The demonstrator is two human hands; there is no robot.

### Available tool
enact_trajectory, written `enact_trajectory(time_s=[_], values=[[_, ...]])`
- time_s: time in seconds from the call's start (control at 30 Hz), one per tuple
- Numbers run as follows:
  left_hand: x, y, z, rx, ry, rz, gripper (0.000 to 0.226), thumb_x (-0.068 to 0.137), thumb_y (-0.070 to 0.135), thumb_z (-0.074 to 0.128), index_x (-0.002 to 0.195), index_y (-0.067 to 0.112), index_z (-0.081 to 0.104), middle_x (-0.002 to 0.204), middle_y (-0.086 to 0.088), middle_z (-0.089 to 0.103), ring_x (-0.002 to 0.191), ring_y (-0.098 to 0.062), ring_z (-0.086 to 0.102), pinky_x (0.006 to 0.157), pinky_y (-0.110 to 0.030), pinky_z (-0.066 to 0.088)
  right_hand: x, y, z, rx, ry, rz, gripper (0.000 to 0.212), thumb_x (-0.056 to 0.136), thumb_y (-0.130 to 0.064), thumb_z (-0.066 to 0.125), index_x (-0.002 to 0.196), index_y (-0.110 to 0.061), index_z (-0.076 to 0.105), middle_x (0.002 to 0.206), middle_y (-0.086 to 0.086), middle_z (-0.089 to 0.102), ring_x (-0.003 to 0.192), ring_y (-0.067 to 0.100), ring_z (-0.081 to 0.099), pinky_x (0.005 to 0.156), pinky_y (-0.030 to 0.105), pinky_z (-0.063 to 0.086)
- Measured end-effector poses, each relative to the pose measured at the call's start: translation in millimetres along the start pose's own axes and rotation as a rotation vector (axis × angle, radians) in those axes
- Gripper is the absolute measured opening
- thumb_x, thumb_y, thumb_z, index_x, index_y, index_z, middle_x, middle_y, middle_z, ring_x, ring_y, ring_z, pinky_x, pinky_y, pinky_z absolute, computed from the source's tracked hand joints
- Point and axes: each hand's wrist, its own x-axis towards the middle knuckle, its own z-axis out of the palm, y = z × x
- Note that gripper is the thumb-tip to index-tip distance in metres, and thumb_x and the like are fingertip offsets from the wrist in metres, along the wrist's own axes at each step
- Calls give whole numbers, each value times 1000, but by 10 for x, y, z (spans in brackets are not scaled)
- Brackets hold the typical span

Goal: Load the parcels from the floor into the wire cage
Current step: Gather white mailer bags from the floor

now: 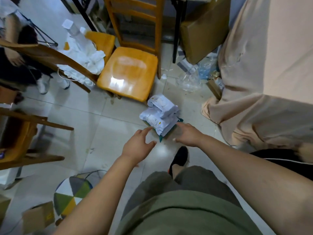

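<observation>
Wooden chairs (128,73) on tiled floor (81,119)

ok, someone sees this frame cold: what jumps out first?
A pile of white parcels lies on the floor at centre, with the left hand and right hand open on either side of its near end. Just behind the pile stands a glossy yellow chair. A big beige cloth fills the right side.

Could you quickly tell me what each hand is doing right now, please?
Left hand: open, holding nothing, beside the parcel stack.
Right hand: open, holding nothing.
</observation>
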Motion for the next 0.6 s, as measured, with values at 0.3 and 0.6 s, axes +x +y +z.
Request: enact_trajectory(time_s=[0.3,0.6], values=[[1235,-196,-127,-77,-109,-83,62,94,45,63,152,39,41,143,2,52,122,-22,61,100,-39,52,1717,-44,-529,-98,-15,121,77,85,-32,70,153,-22,36,144,22,46,125,40,54,92,37,48],[2563,-808,86,-52,-249,38,62,97,34,64,155,27,41,138,-8,52,119,-27,59,99,-40,50,3422,-46,-607,-60,-15,225,117,76,-42,88,164,-24,12,159,23,25,140,43,40,109,42,44]])
